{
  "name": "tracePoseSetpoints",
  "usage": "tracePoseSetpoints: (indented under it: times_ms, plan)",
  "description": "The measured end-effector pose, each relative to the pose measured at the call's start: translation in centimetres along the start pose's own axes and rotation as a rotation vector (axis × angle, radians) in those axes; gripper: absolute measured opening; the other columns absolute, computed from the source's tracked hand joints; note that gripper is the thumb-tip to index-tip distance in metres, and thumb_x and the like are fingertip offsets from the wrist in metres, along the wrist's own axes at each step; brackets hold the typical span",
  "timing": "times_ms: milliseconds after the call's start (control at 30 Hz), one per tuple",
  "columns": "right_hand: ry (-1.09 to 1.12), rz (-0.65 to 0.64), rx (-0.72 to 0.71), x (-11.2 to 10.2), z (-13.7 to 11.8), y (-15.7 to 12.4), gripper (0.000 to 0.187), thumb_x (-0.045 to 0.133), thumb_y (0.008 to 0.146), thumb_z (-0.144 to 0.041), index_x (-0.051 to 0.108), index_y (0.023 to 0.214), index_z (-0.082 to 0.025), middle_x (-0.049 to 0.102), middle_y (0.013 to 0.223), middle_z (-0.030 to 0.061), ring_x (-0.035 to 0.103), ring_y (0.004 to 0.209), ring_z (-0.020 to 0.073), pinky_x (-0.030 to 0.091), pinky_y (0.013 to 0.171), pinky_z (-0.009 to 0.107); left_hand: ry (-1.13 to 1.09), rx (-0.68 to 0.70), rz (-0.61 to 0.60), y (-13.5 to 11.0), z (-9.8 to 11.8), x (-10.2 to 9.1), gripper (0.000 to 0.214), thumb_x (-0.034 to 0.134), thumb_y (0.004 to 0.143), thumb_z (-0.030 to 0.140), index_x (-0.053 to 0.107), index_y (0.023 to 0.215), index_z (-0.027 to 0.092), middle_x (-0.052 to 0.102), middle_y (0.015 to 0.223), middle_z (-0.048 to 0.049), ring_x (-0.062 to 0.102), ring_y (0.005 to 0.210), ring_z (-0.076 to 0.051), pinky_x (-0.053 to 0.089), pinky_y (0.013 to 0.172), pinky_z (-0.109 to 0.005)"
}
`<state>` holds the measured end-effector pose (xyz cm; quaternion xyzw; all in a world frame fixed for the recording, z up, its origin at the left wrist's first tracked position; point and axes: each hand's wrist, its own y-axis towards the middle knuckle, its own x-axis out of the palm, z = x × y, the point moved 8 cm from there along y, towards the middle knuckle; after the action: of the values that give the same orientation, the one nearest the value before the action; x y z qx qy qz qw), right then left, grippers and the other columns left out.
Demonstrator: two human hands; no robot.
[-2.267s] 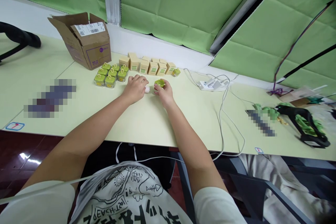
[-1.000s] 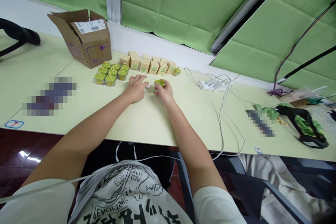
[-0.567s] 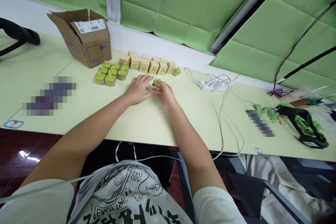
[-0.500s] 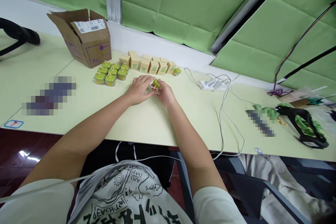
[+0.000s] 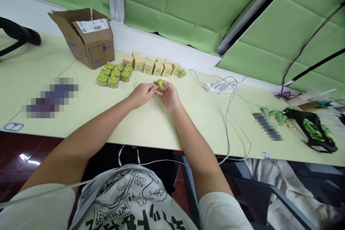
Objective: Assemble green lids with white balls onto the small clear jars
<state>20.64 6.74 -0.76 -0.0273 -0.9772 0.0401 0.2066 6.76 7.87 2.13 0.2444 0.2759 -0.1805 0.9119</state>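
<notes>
A small green lid-like piece (image 5: 161, 84) is pinched between the fingers of my right hand (image 5: 168, 96), lifted slightly above the pale table (image 5: 151, 122). My left hand (image 5: 142, 93) is closed beside it, its fingertips meeting the green piece and a thin pale string at its edge. Just left of my hands stands a cluster of several small clear jars with green lids (image 5: 113, 75). Behind my hands runs a row of several small tan boxes (image 5: 152, 66), with one more green-lidded jar (image 5: 181, 73) at its right end.
An open cardboard box (image 5: 86, 39) stands at the back left. A white power strip (image 5: 217, 87) with trailing cables lies to the right. Further right are a black tool (image 5: 312, 127) and green ribbon (image 5: 275, 114). Green fabric covers the wall behind.
My right hand lifted the green piece off the table and tilted it. My left hand left the small white thing by its fingers and closed in on the green piece.
</notes>
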Motion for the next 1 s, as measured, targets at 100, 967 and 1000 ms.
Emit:
tracePoseSetpoints:
  times_ms: [100, 967, 1000]
  plan:
    - [0.005, -0.017, -0.009, 0.2, -0.1, -0.1, 0.012, 0.061, 0.094, -0.035, 0.064, 0.103, -0.029, 0.086, 0.112, -0.0026, 0.076, 0.1, 0.021, 0.066, 0.093, 0.037, -0.153, -0.032, -0.047, -0.1, -0.2, 0.5, 0.046, 0.048, 0.111, 0.045, 0.061, 0.075, 0.02, 0.065, 0.071, -0.0027, 0.058, 0.066, -0.017, 0.041, 0.068, -0.032]
    - [-0.052, -0.014, -0.053, 0.4, 0.5, 0.3, 0.029, 0.078, 0.088, -0.043, 0.059, 0.107, -0.03, 0.075, 0.11, -0.0034, 0.073, 0.101, 0.0172, 0.064, 0.096, 0.036, -0.061, 0.095, -0.005, 0.5, -1.0, 0.8, 0.033, 0.037, 0.115, 0.036, 0.066, 0.114, 0.019, 0.08, 0.113, -0.0133, 0.075, 0.103, -0.028, 0.055, 0.091, -0.039]
    - [-0.058, -0.016, -0.059, 0.4, 0.5, 0.2, 0.03, 0.079, 0.088, -0.044, 0.059, 0.107, -0.03, 0.075, 0.111, -0.0033, 0.073, 0.101, 0.0172, 0.064, 0.096, 0.036, -0.053, 0.09, -0.002, 0.5, -1.1, 0.8, 0.033, 0.037, 0.115, 0.036, 0.065, 0.113, 0.02, 0.079, 0.112, -0.0133, 0.075, 0.102, -0.029, 0.055, 0.09, -0.04]
